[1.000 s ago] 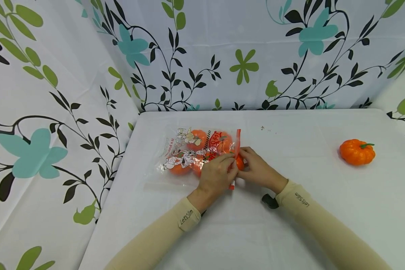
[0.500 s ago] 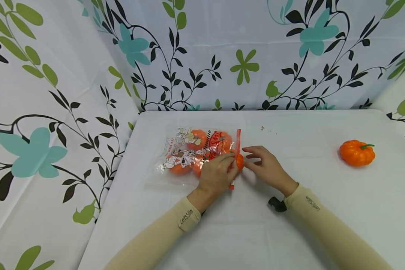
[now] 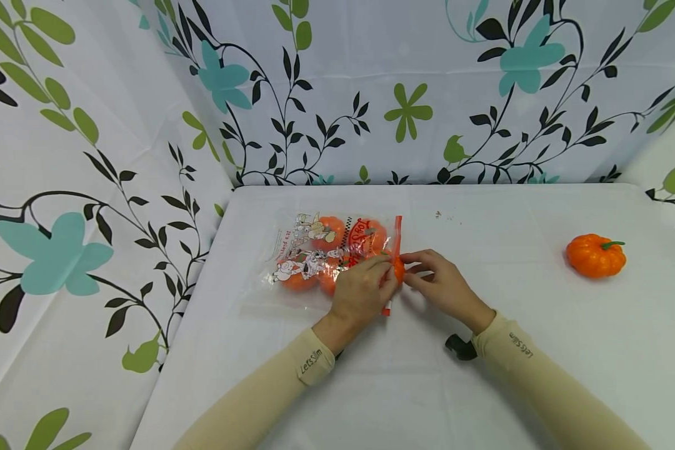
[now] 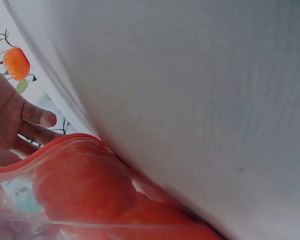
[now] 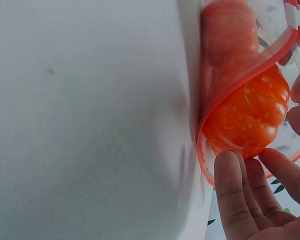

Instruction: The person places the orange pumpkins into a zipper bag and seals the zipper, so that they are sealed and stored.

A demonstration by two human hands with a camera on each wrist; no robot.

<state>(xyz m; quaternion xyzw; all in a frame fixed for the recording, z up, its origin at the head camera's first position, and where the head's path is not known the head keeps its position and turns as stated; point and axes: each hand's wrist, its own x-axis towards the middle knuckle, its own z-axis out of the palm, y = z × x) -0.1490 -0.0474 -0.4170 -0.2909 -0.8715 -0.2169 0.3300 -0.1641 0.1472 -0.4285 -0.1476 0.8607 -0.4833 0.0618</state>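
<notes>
A clear plastic zip bag [image 3: 292, 247] with a red zip edge and printed figures lies on the table, holding several orange toy pumpkins. My left hand [image 3: 361, 290] pinches the bag near its opening. In the right wrist view, another orange pumpkin [image 5: 250, 115] sits in the bag's mouth, partly past the red rim [image 5: 240, 80]. The nearly straight fingertips of my right hand [image 3: 450, 292] touch this pumpkin's outer end. A white zip slider [image 5: 295, 16] shows at the rim's upper corner. Inside the bag, a pumpkin [image 4: 85, 185] shows through the plastic in the left wrist view.
A loose orange pumpkin with a green stem [image 3: 595, 256] rests on the white table [image 3: 517, 225] at the right. Small crumbs [image 3: 439, 215] lie toward the back. Patterned curtains [image 3: 337, 81] hang behind and beside the table.
My right hand drew back to the right from the bag's mouth, then returned to touch the pumpkin there. That pumpkin is slightly deeper in the bag. My left hand has kept its hold.
</notes>
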